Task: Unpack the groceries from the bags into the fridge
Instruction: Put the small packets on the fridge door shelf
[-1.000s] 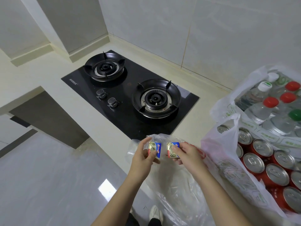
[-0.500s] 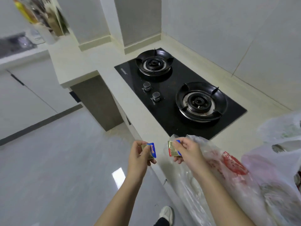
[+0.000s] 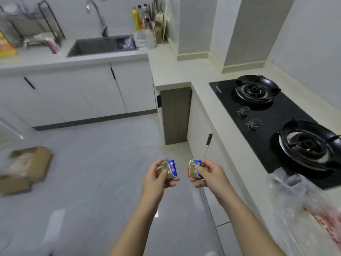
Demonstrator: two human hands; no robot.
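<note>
Left hand (image 3: 156, 182): raised over the floor (image 3: 92, 163), fingers (image 3: 171, 181) and thumb curled round the first packet (image 3: 170, 169), a small gold-foil block with a blue label; grasp closed on it

Right hand (image 3: 210, 176): level with the left hand, near it but apart; fingers (image 3: 200, 183) pinch the second packet (image 3: 192, 169), same foil and blue label, with a red strip along one edge

Packets: both in the air between the hands, near each other, not touching; neither on the bench nor in a bag

Plastic bag (image 3: 299, 204): thin, clear, slumped on the bench (image 3: 227, 137) at the right edge of view, just beside the hob (image 3: 273, 115); something red shows through it, too blurred to name

Fridge: not in view

Other stock: sink (image 3: 99, 46) and tap (image 3: 97, 13) on the far bench, bottles (image 3: 137, 19) in the corner, an open cardboard box (image 3: 29, 167) on the floor at the left

Progress, as a judgement: early to middle. Two small items are out of the bag and in hand; nothing here shows them stored. The bag looks to hold more, so further trips seem likely

Left to do: carry both packets to the fridge, open its door (one hand will need freeing, or both packets go into one hand), shelve them, then fetch the rest
</note>
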